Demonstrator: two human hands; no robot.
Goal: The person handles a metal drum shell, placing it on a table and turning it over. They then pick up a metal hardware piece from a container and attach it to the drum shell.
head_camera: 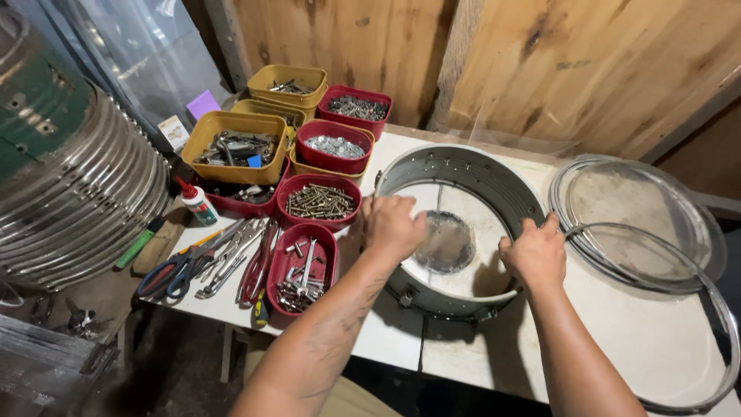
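**Snare drum shell on the bench, both hands on it**

Snare drum shell (pixel 463 181), grey metal, lies open side up on the white table (pixel 664 347), drumhead at the bottom. Left hand (pixel 392 225) curled over the near-left rim, fingers bent inside. Right hand (pixel 532 253) gripping the near-right rim, thumb up. Metal hoops (pixel 617 266) just right of the shell. Red and yellow trays of screws (pixel 320 202) and hand tools (pixel 208 262) to the left.
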